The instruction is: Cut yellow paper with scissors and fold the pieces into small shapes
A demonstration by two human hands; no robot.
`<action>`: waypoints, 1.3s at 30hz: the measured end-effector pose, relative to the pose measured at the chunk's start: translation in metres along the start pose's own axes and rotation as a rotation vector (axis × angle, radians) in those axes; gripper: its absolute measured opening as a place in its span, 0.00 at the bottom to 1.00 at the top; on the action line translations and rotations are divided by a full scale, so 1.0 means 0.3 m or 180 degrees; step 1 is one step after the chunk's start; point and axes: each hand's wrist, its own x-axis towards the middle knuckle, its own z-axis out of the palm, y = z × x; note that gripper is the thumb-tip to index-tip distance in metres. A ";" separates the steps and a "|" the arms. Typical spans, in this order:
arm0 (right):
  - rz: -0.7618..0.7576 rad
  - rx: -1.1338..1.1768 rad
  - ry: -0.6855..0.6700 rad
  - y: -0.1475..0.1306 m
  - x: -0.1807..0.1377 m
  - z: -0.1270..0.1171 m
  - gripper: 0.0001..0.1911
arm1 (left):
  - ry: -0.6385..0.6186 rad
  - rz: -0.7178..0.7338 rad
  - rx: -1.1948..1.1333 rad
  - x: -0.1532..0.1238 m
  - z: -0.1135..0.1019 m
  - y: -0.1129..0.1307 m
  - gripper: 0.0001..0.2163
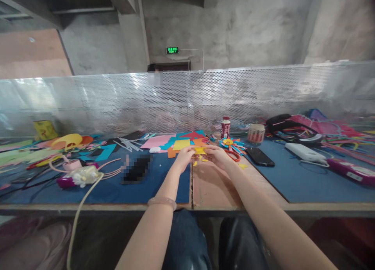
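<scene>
Between my two hands is a piece of yellow paper, with small curled strips hanging from its lower side. My left hand is closed on its left end, and my right hand is closed on its right end. Right beside my right hand lies a red ring-shaped handle, perhaps of scissors; the rest of it is hidden. A blue and orange paper flower with a yellow middle sits just behind. A flat yellow sheet lies beyond my left hand, and a yellow scrap is to the right.
Coloured paper is spread behind my hands. A drink bottle, a jar and a black phone are to the right. Leftward are a power strip with cables and a blurred dark object. A perforated metal panel backs the table.
</scene>
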 end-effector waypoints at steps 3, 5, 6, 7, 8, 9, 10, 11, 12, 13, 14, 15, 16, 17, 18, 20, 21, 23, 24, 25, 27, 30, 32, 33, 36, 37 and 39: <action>-0.0069 -0.0051 -0.0043 0.003 0.000 0.003 0.08 | 0.0028 -0.0027 -0.0123 0.007 -0.007 -0.003 0.09; -0.0175 -0.0091 -0.0020 0.010 0.003 0.006 0.08 | 0.0093 -0.0110 -0.0216 0.012 -0.011 -0.005 0.09; -0.0212 -0.0124 -0.0017 0.014 0.006 0.007 0.08 | 0.0133 -0.0152 -0.0237 0.013 -0.012 -0.005 0.10; -0.0236 -0.0164 -0.0017 0.018 0.009 0.008 0.08 | 0.0166 -0.0176 -0.0230 0.014 -0.012 -0.006 0.12; -0.0255 -0.0208 -0.0015 0.021 0.011 0.008 0.09 | 0.0194 -0.0177 -0.0189 0.015 -0.012 -0.007 0.14; -0.0273 -0.0253 -0.0004 0.024 0.013 0.008 0.09 | 0.0204 -0.0156 -0.0128 0.015 -0.011 -0.008 0.15; -0.0299 -0.0294 0.0018 0.025 0.015 0.008 0.10 | 0.0207 -0.0111 -0.0066 0.015 -0.011 -0.011 0.15; -0.0329 -0.0327 0.0044 0.025 0.015 0.008 0.10 | 0.0213 -0.0063 -0.0012 0.015 -0.012 -0.014 0.14; -0.0348 -0.0347 0.0056 0.024 0.014 0.009 0.10 | 0.0224 -0.0022 0.0030 0.015 -0.013 -0.017 0.13; -0.0341 -0.0358 0.0045 0.021 0.013 0.011 0.10 | 0.0241 0.0011 0.0067 0.016 -0.014 -0.022 0.12; -0.0318 -0.0360 0.0023 0.018 0.010 0.012 0.10 | 0.0262 0.0036 0.0104 0.017 -0.017 -0.026 0.12; -0.0290 -0.0358 -0.0002 0.016 0.008 0.014 0.09 | 0.0279 0.0060 0.0142 0.018 -0.019 -0.030 0.11; -0.0271 -0.0369 -0.0025 0.014 0.006 0.016 0.09 | 0.0289 0.0080 0.0176 0.019 -0.021 -0.033 0.11; -0.0261 -0.0404 -0.0040 0.013 0.005 0.017 0.08 | 0.0284 0.0095 0.0203 0.019 -0.023 -0.035 0.11; -0.0278 -0.0469 -0.0043 0.014 0.005 0.017 0.09 | 0.0274 0.0103 0.0225 0.019 -0.023 -0.036 0.11; -0.0369 -0.0656 0.0008 0.020 0.009 0.014 0.11 | 0.0280 0.0103 0.0272 0.016 -0.023 -0.035 0.10; -0.0419 -0.0751 0.0043 0.024 0.012 0.012 0.13 | 0.0293 0.0109 0.0307 0.014 -0.021 -0.033 0.10; -0.0503 -0.0894 0.0114 0.031 0.020 0.008 0.14 | 0.0329 0.0137 0.0400 0.009 -0.019 -0.030 0.10; -0.0534 -0.0944 0.0139 0.034 0.023 0.007 0.15 | 0.0342 0.0156 0.0433 0.007 -0.018 -0.028 0.10; -0.0555 -0.0980 0.0138 0.036 0.026 0.006 0.15 | 0.0341 0.0173 0.0452 0.006 -0.017 -0.027 0.10; -0.0580 -0.1045 0.0089 0.040 0.029 0.006 0.16 | 0.0337 0.0194 0.0463 0.005 -0.017 -0.026 0.10; -0.0586 -0.1181 -0.0005 0.046 0.032 0.003 0.18 | 0.0346 0.0222 0.0525 0.005 -0.019 -0.027 0.10; -0.0595 -0.1274 -0.0060 0.052 0.036 -0.002 0.19 | 0.0344 0.0238 0.0620 0.005 -0.020 -0.028 0.09; -0.0605 -0.1291 -0.0088 0.055 0.037 -0.005 0.18 | 0.0347 0.0244 0.0669 0.005 -0.020 -0.029 0.09; -0.0578 -0.1230 -0.0138 0.059 0.041 -0.012 0.18 | 0.0374 0.0268 0.0754 0.006 -0.022 -0.030 0.09; -0.0541 -0.1190 -0.0140 0.059 0.041 -0.014 0.18 | 0.0381 0.0271 0.0768 0.007 -0.023 -0.030 0.09; -0.0473 -0.1121 -0.0131 0.058 0.040 -0.014 0.19 | 0.0390 0.0271 0.0793 0.009 -0.024 -0.031 0.09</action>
